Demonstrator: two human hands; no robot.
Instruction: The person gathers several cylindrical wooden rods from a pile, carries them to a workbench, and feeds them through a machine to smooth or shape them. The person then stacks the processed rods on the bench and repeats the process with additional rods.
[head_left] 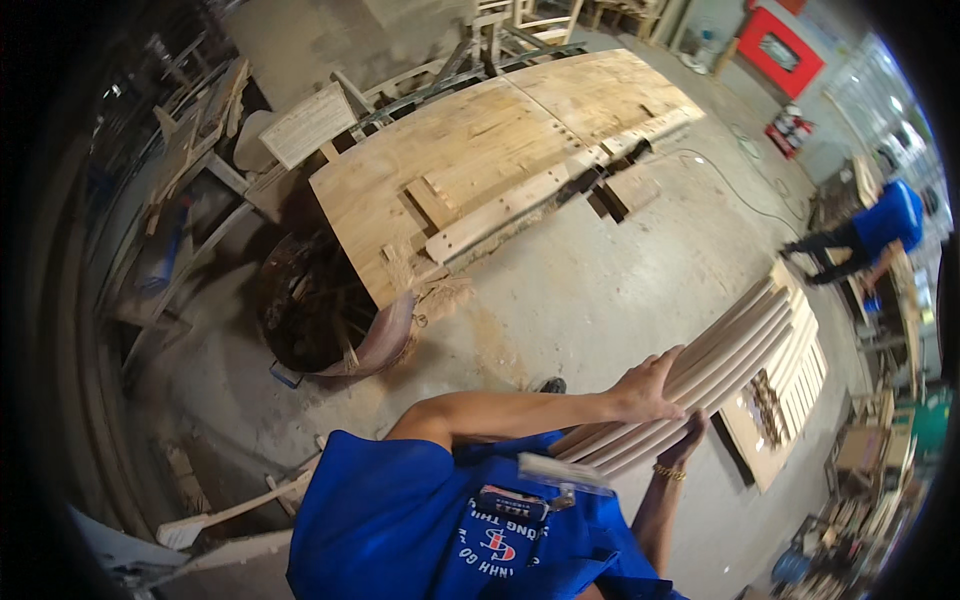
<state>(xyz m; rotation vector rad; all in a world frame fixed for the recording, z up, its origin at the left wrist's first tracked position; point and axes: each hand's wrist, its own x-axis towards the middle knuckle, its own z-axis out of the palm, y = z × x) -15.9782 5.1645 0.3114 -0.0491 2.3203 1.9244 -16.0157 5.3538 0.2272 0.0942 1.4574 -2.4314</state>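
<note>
A bundle of several long, curved wooden slats (735,350) lies across both my hands at the right of my body. My left hand (645,388) wraps over the bundle's upper side, its fingers pressed round the outer slats. From below, my right hand (685,440) grips the same bundle; a gold bracelet is on that wrist. The slats' near ends reach back against my blue shirt (400,510). Beyond their far ends, more pale wooden pieces (800,385) lie stacked on a flat board (765,465) on the floor.
A large plywood-topped table (500,130) stands ahead, with loose wood blocks (430,203) on it. Left of it is a round, dark bin (385,345) of scraps. A co-worker in blue (885,225) bends at a bench on the right. A cable (740,190) crosses the floor.
</note>
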